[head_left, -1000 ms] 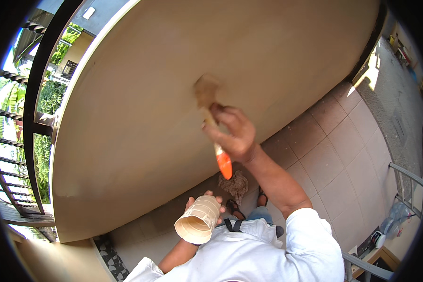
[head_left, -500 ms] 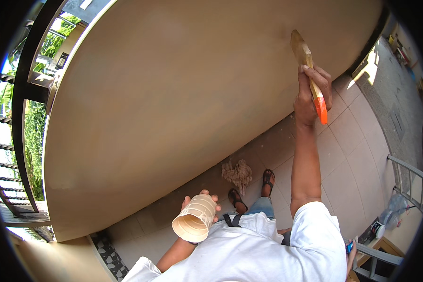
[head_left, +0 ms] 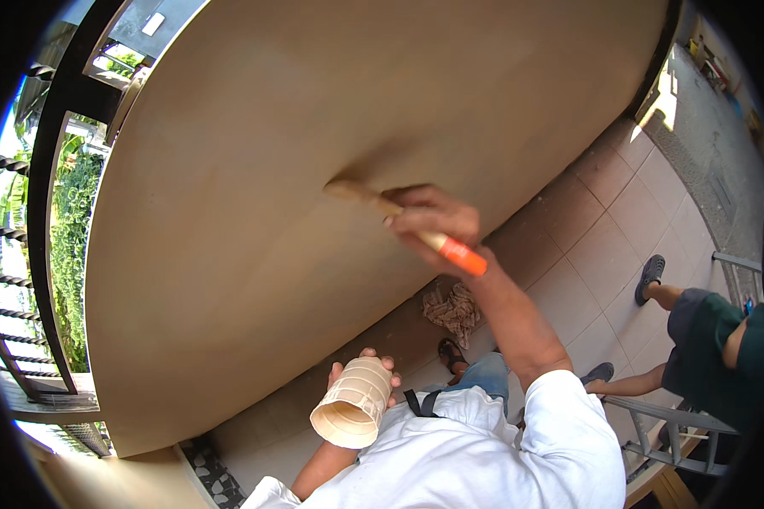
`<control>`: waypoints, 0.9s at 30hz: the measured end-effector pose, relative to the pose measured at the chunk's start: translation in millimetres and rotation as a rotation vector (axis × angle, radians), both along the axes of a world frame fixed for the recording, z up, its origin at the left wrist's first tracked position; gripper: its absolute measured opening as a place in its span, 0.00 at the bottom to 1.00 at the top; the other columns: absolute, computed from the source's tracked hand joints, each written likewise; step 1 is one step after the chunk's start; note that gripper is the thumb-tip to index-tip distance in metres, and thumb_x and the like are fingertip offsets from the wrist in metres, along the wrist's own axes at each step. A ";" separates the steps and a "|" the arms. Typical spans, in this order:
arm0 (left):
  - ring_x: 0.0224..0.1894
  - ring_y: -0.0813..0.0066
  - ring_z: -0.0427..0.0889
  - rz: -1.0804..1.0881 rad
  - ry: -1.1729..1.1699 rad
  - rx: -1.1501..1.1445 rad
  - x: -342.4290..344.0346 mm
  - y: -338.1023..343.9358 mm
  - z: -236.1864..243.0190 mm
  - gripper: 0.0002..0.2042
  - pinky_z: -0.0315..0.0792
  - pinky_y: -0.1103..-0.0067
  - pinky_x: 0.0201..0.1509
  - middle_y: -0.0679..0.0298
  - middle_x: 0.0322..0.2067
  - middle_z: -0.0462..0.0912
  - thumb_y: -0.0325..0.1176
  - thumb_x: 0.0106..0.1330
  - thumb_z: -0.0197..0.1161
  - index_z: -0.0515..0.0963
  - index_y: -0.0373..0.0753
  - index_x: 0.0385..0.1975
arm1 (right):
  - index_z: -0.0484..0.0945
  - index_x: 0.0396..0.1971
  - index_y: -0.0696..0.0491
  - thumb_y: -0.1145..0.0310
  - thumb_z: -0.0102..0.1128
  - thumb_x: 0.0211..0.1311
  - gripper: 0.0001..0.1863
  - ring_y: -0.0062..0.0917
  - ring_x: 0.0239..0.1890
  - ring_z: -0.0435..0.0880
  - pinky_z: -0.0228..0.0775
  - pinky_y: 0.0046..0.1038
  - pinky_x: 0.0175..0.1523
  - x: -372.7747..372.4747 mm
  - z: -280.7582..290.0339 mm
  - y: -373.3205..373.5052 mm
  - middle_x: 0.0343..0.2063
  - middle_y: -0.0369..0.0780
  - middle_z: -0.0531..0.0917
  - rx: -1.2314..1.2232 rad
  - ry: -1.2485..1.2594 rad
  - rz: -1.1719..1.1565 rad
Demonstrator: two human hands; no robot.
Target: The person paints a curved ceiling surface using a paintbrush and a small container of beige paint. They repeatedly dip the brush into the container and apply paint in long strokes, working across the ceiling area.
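Observation:
My right hand grips a paintbrush with a pale handle and an orange end. Its blurred bristle end is at the smooth beige wall, where it casts a dark shadow. Low in the middle, my left hand is wrapped round a cream paper or plastic cup, tilted with its open rim toward me and pale smears on its side. A crumpled brown cloth lies on the tiles below, near my sandalled foot.
Another person in dark green walks at the right, beside a grey metal ladder. The tiled floor runs along the wall's foot to a grey paved strip. A black metal railing with twisted bars stands on the left.
My right hand with the brush swept up and right, and is now back down toward the middle, angled leftward. The other person has come into view at the right. My left hand still holds the cup.

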State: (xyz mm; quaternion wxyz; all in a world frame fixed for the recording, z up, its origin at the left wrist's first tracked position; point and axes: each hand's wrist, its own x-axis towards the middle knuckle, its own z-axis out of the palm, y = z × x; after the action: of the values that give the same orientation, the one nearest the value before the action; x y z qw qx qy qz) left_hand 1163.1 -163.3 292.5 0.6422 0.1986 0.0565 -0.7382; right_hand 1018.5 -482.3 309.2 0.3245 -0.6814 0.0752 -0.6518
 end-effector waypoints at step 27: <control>0.62 0.42 0.75 0.098 0.148 -0.130 -15.1 42.1 -13.5 0.28 0.88 0.50 0.57 0.45 0.61 0.70 0.57 0.79 0.60 0.71 0.42 0.67 | 0.89 0.34 0.53 0.81 0.77 0.59 0.07 0.27 0.40 0.91 0.86 0.28 0.44 -34.5 36.9 -45.4 0.39 0.36 0.90 0.081 -0.018 -0.225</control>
State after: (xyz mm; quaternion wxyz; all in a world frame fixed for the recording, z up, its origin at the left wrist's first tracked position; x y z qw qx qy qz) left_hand 1148.1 -121.2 279.0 0.6830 0.0985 0.0653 -0.7208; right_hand 984.0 -527.7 346.1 0.2772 -0.6492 0.1744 -0.6866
